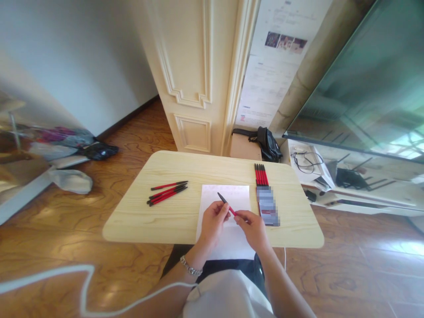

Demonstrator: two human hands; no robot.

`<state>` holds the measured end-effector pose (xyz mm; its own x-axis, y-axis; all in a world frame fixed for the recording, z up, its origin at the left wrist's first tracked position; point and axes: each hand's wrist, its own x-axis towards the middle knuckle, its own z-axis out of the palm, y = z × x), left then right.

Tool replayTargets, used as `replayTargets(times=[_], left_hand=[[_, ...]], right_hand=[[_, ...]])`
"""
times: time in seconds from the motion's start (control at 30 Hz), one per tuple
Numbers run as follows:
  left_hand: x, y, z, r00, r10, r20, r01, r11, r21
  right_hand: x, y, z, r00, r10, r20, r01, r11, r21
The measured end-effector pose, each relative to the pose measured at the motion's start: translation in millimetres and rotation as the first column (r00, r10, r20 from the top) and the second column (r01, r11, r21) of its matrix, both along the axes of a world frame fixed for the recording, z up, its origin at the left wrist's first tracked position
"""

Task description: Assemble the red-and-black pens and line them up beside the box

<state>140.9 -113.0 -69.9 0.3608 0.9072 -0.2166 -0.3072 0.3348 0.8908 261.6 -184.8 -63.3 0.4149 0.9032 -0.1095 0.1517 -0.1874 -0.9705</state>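
Observation:
A red pen with black ends (232,211) is held between my two hands over a sheet of white paper (225,243). My left hand (214,220) pinches it near its dark upper end, which points up and left. At the pen's lower right end, the fingers of my right hand (252,226) are closed around it and hide the tip. Several loose red and black pens (168,192) lie slanted on the left of the table. On the right, a tight row of similar pens (261,175) stands side by side above a blurred-out phone-like rectangle (267,205).
The pale wooden table (132,221) has rounded corners. Beyond it are a cream panelled door (194,132), a black bag (269,143) and a large screen (364,88). A white cable (88,287) crosses the lower left. Plastic bags (71,180) lie on the floor.

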Motion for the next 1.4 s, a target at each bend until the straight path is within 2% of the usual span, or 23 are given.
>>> replayTargets(times=[0.1,0.17,0.23,0.3,0.33,0.4,0.47,0.53,0.67,1.0,1.4], left_hand=[[7.2,0.0,5.7,0.992,-0.053,-0.116,0.062,0.995,0.075],[9.2,0.9,9.1,0.976,-0.094,-0.196,0.122,0.984,0.132],[6.9,2.7,9.1,0.947,-0.121,-0.296,0.191,0.956,0.221],[0.2,5.2,4.4,0.904,-0.116,-0.412,0.266,0.906,0.328],[-4.5,6.7,0.5,0.879,-0.088,-0.468,0.291,0.878,0.381],[-15.2,10.0,-9.2,0.818,-0.015,-0.575,0.352,0.805,0.478],[-25.5,13.4,-19.2,0.757,0.095,-0.647,0.383,0.737,0.557],[-33.5,16.1,-27.4,0.705,0.157,-0.691,0.429,0.682,0.592],[-39.1,18.6,-35.3,0.646,0.191,-0.739,0.487,0.642,0.592],[-34.4,24.0,-36.5,0.619,0.198,-0.760,0.513,0.631,0.582],[-31.9,24.7,-34.5,0.623,0.194,-0.758,0.526,0.613,0.589]], right_hand=[[15.0,-1.6,12.5,0.975,0.093,0.203,-0.088,0.996,-0.034],[36.1,2.7,16.3,0.961,0.072,0.266,-0.064,0.997,-0.036],[69.7,12.5,15.7,0.966,-0.043,0.254,0.052,0.998,-0.027],[112.8,26.5,12.0,0.939,-0.217,0.268,0.233,0.972,-0.029],[135.5,34.4,9.4,0.899,-0.306,0.314,0.327,0.945,-0.015],[176.6,49.9,3.1,0.842,-0.349,0.412,0.392,0.920,-0.022],[206.0,63.7,-4.5,0.789,-0.272,0.551,0.425,0.889,-0.170],[221.8,75.2,-12.2,0.776,-0.234,0.586,0.433,0.873,-0.225],[226.9,90.7,-23.9,0.758,-0.178,0.628,0.430,0.860,-0.274],[219.5,96.1,-38.9,0.743,-0.115,0.659,0.365,0.895,-0.255],[214.1,94.4,-39.5,0.750,-0.109,0.652,0.341,0.909,-0.241]])
